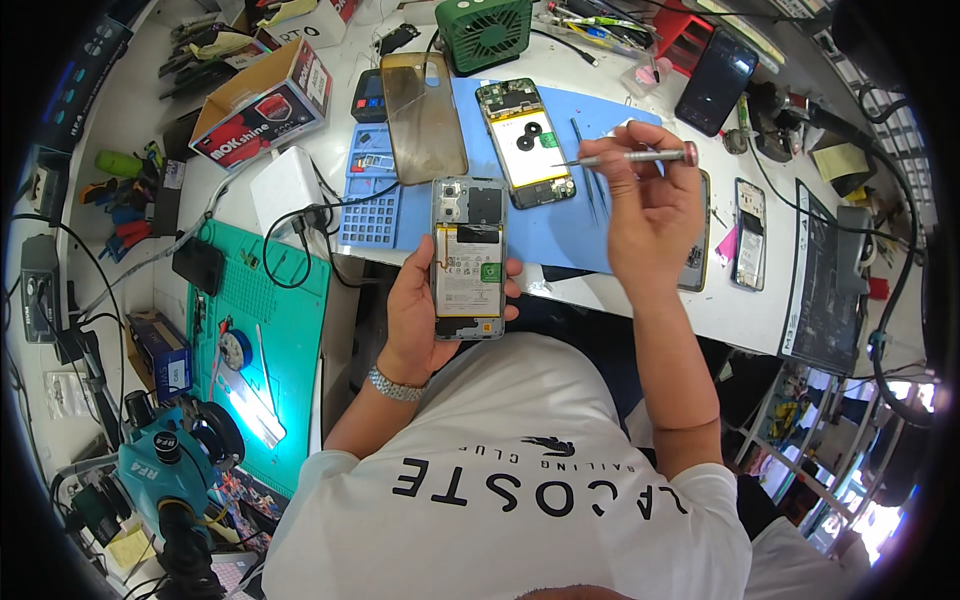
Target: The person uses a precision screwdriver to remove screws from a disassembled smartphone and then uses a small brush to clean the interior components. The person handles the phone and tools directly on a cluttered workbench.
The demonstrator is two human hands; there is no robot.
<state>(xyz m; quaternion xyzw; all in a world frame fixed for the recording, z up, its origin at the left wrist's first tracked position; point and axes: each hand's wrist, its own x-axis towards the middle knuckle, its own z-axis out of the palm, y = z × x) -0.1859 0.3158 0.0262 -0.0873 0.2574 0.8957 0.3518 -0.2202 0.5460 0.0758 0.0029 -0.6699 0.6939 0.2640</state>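
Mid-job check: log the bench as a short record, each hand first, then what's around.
Left hand: holding an opened smartphone, battery exposed
Right hand: holding a precision screwdriver, raised, tip pointing left, clear of the held phone
Blue mat: second opened smartphone on it
Beside second phone: translucent brownish phone case, to its left
Behind: green fan
Far left: green work mat, teal microscope

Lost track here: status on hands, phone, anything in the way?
Left fingers hold opened phone. Right fingers grip screwdriver, apart from that phone. Case and second opened phone just beyond; neither covers the held one.
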